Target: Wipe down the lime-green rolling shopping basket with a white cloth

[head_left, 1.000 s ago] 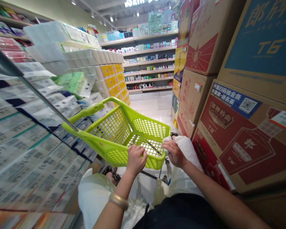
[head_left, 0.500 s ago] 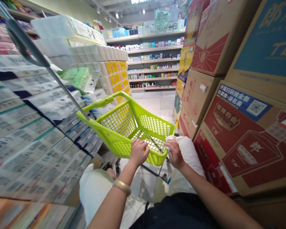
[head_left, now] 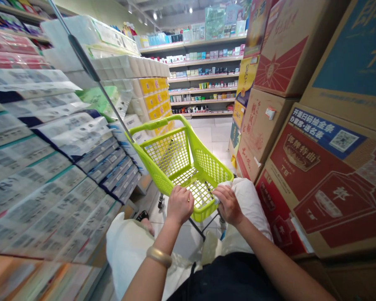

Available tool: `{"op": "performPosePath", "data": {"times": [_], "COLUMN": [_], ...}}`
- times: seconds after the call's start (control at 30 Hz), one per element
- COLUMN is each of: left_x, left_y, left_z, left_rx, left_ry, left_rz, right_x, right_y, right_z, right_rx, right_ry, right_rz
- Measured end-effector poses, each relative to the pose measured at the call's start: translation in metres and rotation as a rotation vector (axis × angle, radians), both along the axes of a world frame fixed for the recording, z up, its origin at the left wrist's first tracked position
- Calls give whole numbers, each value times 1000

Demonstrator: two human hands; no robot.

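Note:
A lime-green plastic shopping cart with mesh walls stands in the aisle in front of me, with nothing in its basket. My left hand is closed over the near rim of the basket. My right hand grips a bunched white cloth against the near right corner of the cart. A gold bangle sits on my left wrist. The cart's long metal pull handle slants up to the upper left.
Stacks of packaged tissue line the left side. Large cardboard liquor boxes are piled on the right. The tiled aisle floor runs ahead to shelves of bottles and boxes at the far end.
The cart has swung from lying across the aisle to pointing straight down it. Both hands have kept their grip on its near rim.

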State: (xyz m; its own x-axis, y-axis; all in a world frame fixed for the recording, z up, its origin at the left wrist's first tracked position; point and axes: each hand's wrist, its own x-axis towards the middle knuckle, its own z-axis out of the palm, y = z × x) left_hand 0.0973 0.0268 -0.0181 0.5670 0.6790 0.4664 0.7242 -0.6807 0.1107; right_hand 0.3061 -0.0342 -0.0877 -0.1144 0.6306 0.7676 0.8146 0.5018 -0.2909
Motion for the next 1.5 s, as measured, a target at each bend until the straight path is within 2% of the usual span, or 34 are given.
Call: {"op": "performPosePath", "data": {"times": [0.1,0.17,0.23,0.3,0.4,0.5,0.6,0.73,0.8,0.87,0.93,1.07,1.13,1.2,1.27,1.4,1.5], "left_x": [-1,-1,-1,-2,-5,-9,-14,-15,-15,-13,-13,-14,-18,-21,-24,-25,-22], "left_y": [3,4,5,6,7,9,11,11,10,10,10,12,13,15,17,18,17], "left_z": [2,2,2,2,1,1,1,0,-2,-3,-5,-6,-6,-6,-5,-3,-3], "left_rx": [10,10,9,10,13,18,19,11,6,4,2,-1,0,-1,-4,-16,-23], "left_ry": [8,1,-5,-9,-5,-2,-5,-23,-38,-53,-60,-54,-57,-63,-69,-81,-99], "left_rz": [8,5,5,4,-5,-16,-23,-26,-24,-21,-21,-27,-31,-41,-56,-77,-70], "right_x": [21,21,4,-24,-68,-82,-58,-12,-6,-18,-43,-96,-104,-94,-68,-11,1], "right_y": [9,10,6,-2,-15,-18,-13,-3,-1,-2,-6,-16,-17,-14,-9,3,7], "right_z": [3,4,4,5,8,13,16,17,17,16,15,12,13,14,16,18,18], "right_rx": [-2,-18,-28,-51,-107,-118,-104,-49,-48,-67,-91,-124,-124,-127,-122,-54,-40], "right_ry": [80,136,189,191,69,-56,-101,-14,35,80,80,-25,-81,-130,-139,-62,-1], "right_rz": [-102,-147,-186,-182,-56,33,38,-114,-163,-188,-168,-89,-52,5,19,-103,-177]}}
